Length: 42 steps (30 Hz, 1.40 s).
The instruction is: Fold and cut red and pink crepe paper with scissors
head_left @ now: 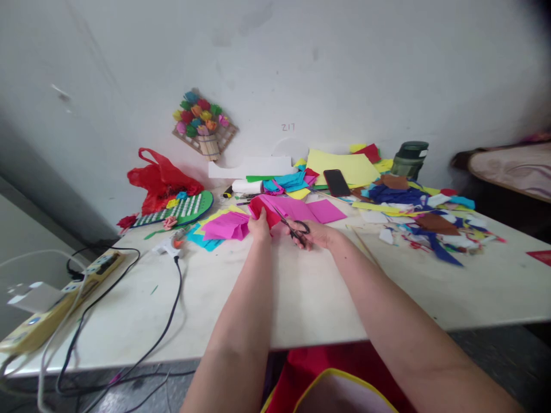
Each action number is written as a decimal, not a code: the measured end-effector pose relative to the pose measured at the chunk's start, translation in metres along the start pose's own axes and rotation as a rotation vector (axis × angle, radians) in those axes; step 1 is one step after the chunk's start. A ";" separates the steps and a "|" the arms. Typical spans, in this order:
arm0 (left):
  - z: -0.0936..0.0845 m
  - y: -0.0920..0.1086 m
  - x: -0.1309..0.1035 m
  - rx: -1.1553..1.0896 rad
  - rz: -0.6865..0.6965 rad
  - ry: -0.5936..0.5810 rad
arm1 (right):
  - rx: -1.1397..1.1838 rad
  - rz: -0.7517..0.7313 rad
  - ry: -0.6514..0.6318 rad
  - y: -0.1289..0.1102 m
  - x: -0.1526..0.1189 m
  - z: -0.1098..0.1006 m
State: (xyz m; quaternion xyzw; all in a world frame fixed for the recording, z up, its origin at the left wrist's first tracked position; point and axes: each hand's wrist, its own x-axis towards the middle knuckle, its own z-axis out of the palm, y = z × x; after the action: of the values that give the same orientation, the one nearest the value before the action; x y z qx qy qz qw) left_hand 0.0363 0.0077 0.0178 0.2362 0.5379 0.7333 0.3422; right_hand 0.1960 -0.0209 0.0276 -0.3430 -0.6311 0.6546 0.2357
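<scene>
My left hand (259,227) is closed on a piece of red paper (267,211), its thumb on top. In my right hand (316,234) is a pair of scissors (298,230), with fingers through the dark handles. The blades point up and left toward the red paper; whether they touch it I cannot tell. Pink paper (329,210) lies just behind both hands. Left of my left hand is a stack of magenta paper (226,226), with yellow and blue sheets showing beneath it.
A glue gun (171,246) with a black cord lies at left, near a power strip (64,304). Behind are a red plastic bag (161,178) and a green board (200,207). A phone (336,183), a bottle (408,159) and paper scraps (434,223) lie at right.
</scene>
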 end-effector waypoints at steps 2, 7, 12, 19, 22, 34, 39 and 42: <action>0.000 -0.002 0.002 -0.013 -0.002 0.000 | -0.002 0.003 0.002 -0.001 0.000 0.000; 0.001 -0.010 0.008 -0.035 0.032 -0.014 | -0.004 0.008 0.010 -0.001 0.000 0.000; 0.001 -0.014 0.012 -0.020 0.039 -0.007 | -0.005 -0.001 0.008 -0.001 0.001 0.001; 0.000 -0.009 0.008 -0.032 0.027 -0.005 | -0.010 -0.006 0.021 -0.003 0.000 0.003; 0.000 -0.011 0.010 -0.029 0.030 -0.001 | -0.021 -0.015 0.025 -0.004 -0.001 0.004; 0.000 -0.009 0.008 -0.028 0.017 0.004 | -0.044 -0.035 0.053 -0.006 -0.003 0.007; -0.001 -0.008 0.008 -0.023 0.014 0.000 | -0.046 -0.042 0.068 -0.007 -0.005 0.007; -0.001 -0.008 0.008 -0.008 0.007 0.001 | -0.047 -0.039 0.078 -0.007 -0.004 0.007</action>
State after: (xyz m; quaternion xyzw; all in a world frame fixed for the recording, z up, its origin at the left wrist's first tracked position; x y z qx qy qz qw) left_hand 0.0323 0.0142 0.0097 0.2365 0.5344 0.7367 0.3403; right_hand 0.1924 -0.0282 0.0344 -0.3615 -0.6433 0.6208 0.2647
